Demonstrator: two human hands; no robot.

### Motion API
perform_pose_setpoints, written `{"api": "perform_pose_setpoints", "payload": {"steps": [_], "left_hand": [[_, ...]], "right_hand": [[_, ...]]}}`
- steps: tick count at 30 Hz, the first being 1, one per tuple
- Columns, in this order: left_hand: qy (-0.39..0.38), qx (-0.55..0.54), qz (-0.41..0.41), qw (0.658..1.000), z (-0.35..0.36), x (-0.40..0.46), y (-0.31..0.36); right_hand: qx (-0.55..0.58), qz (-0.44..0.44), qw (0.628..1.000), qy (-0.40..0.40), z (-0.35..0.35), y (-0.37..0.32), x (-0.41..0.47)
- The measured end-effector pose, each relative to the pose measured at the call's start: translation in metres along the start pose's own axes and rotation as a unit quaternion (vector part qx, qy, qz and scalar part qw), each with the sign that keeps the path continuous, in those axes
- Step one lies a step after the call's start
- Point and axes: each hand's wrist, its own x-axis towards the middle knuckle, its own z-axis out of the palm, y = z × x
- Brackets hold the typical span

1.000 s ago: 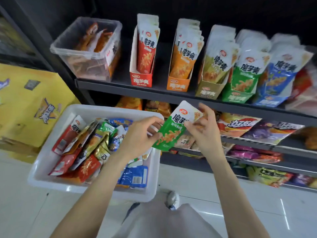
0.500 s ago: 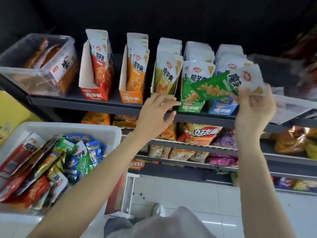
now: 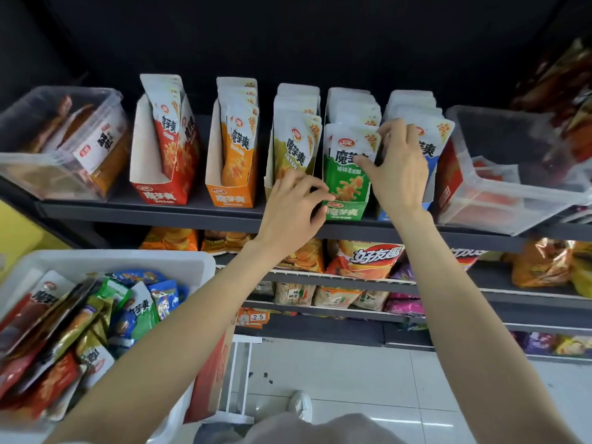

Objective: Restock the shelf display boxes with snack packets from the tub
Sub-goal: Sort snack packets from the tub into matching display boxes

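Note:
A green snack packet (image 3: 347,169) stands at the front of the green display box (image 3: 344,212) on the top shelf. My right hand (image 3: 398,168) grips its upper right corner, thumb on the front and fingers over the top. My left hand (image 3: 293,209) pinches the packet's lower left edge with curled fingers, beside the olive box (image 3: 270,190). Red (image 3: 160,195), orange (image 3: 229,198) and blue (image 3: 431,158) display boxes stand in the same row, all holding upright packets. The white tub (image 3: 128,261) at lower left holds several mixed packets (image 3: 96,318).
Clear plastic bins stand at both ends of the top shelf, one at the left (image 3: 61,139) and one at the right (image 3: 512,174). Lower shelves carry chip bags (image 3: 368,257) and other snacks. A white floor (image 3: 336,373) and my shoe (image 3: 301,405) lie below.
My right hand carried the green packet from beside the tub up to the shelf and set it upright in the green box. My left hand let go, then rose to the packet's lower left edge.

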Motion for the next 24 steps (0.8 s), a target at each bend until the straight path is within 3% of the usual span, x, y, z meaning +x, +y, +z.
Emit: {"api": "perform_pose_setpoints", "payload": {"steps": [4,7,11,14,16,19,21,24], "left_hand": [[-0.008,-0.047,-0.012,0.999,-0.016,-0.004,0.001],[0.058,-0.127,-0.049,0.989,-0.043,-0.022,0.004],[0.167,-0.208,-0.107,0.958,-0.086,-0.074,-0.008],[0.199,-0.206,-0.169,0.943,-0.113,-0.125,-0.033],[0.169,-0.180,-0.216,0.945,-0.126,-0.160,-0.055],[0.034,-0.094,-0.272,0.957,-0.137,-0.212,-0.093],[-0.048,-0.017,-0.265,0.963,-0.136,-0.246,-0.120],[-0.149,0.049,-0.320,0.934,-0.130,-0.294,-0.152]], "right_hand": [[0.080,0.021,0.992,0.090,-0.010,-0.006,-0.024],[0.179,0.009,0.979,0.094,-0.017,-0.030,-0.066],[0.280,0.012,0.958,-0.058,-0.014,-0.078,-0.126],[0.281,-0.052,0.942,-0.178,0.005,-0.112,-0.158],[0.268,-0.089,0.929,-0.240,0.023,-0.134,-0.175],[0.242,-0.118,0.911,-0.314,0.049,-0.167,-0.194],[0.227,-0.125,0.900,-0.350,0.068,-0.190,-0.204],[0.153,-0.136,0.879,-0.430,0.105,-0.223,-0.220]]}}
